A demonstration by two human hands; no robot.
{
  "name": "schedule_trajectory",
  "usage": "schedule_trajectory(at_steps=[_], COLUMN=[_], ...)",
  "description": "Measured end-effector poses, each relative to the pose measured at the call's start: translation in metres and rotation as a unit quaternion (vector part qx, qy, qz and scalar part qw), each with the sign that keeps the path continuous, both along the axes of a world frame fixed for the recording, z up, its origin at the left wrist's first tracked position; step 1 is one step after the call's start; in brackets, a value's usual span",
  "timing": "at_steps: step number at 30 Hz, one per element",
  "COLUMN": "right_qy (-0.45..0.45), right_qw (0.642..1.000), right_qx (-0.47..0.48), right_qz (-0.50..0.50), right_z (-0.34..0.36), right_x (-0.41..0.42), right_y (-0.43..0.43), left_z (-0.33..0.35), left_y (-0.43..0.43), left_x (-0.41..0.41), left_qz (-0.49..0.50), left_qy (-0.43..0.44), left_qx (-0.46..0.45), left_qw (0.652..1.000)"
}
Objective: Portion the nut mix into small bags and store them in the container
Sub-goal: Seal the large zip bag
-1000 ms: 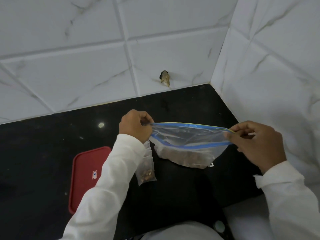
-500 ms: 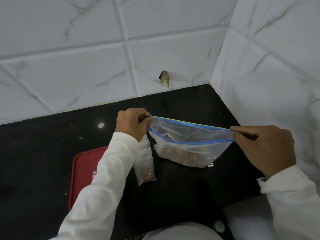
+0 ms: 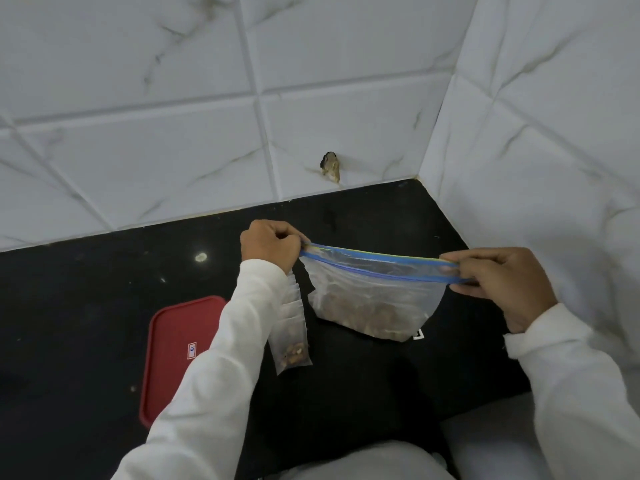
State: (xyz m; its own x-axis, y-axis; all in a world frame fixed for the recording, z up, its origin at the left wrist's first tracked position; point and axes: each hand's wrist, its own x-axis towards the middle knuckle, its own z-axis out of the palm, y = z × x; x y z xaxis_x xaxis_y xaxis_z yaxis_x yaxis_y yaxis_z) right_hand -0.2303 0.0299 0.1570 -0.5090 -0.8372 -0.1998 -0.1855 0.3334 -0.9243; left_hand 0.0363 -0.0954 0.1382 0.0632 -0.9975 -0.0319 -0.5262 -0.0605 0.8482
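At centre frame, a large clear plastic zip bag (image 3: 374, 292) with a blue seal strip is stretched between two hands above a glossy black stone counter (image 3: 86, 306). The left hand (image 3: 268, 245), centre-left, has its fingers curled tight and pinches the strip's left end. The right hand (image 3: 502, 282), right of centre, pinches the strip's right end between thumb and curled fingers. The strip's two lips run close together; whether they are sealed cannot be told.

Contents: loose brown nut mix (image 3: 367, 318) is pooled in the sagging bottom and fills only the lower part. Whether the bag's base touches the counter cannot be resolved.

Handling (judged): the film is thin, soft and probably slick. The load is modest in weight but free to shift, so the bag slumps wherever it is unsupported. The seal strip is its stiffest part and the surest hold, taken at both ends as shown. A palm under the base would steady it for pouring.

Below the left hand, a small clear plastic bag (image 3: 291, 337) holds a few nuts at its bottom. Its top is hidden behind the white sleeve (image 3: 221, 358), so what holds it cannot be told. It is very light and limp, and best pinched at the mouth.

At lower left, a red rectangular plastic container lid (image 3: 173, 341) with rounded corners and a small label lies on the counter, partly under the sleeve. Any container beneath it, and its contents, are not visible.
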Motion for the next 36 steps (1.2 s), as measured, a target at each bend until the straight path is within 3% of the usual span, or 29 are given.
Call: schedule_trajectory(at_steps=[6, 14, 23, 30, 32, 34, 36], right_qy=[-0.008, -0.131, 0.014, 0.02, 0.038, 0.057, 0.059], right_qw=[1.0, 0.989, 0.994, 0.985, 0.983, 0.981, 0.98], right_qx=[-0.028, -0.071, -0.098, -0.133, -0.14, -0.143, -0.142], right_qz=[0.007, -0.012, -0.037, -0.107, -0.117, -0.122, -0.122], right_z=[-0.004, -0.014, -0.021, -0.03, -0.029, -0.028, -0.029], right_x=[-0.008, 0.0, 0.012, 0.018, 0.02, 0.023, 0.025], right_y=[0.003, 0.006, 0.015, 0.012, 0.01, 0.008, 0.006], left_z=[0.001, 0.0, -0.008, -0.007, -0.008, -0.009, -0.007], left_y=[0.001, 0.004, 0.007, 0.005, 0.004, 0.006, 0.007], left_x=[0.009, 0.007, 0.001, 0.0, 0.001, 0.004, 0.007], left_qz=[-0.043, -0.038, 0.008, 0.027, -0.021, -0.115, -0.192], left_qy=[0.053, 0.114, 0.18, 0.315, 0.263, 0.086, -0.071], left_qx=[0.053, 0.056, 0.035, 0.119, 0.122, 0.052, -0.017], left_qw=[0.996, 0.991, 0.983, 0.941, 0.957, 0.988, 0.979])
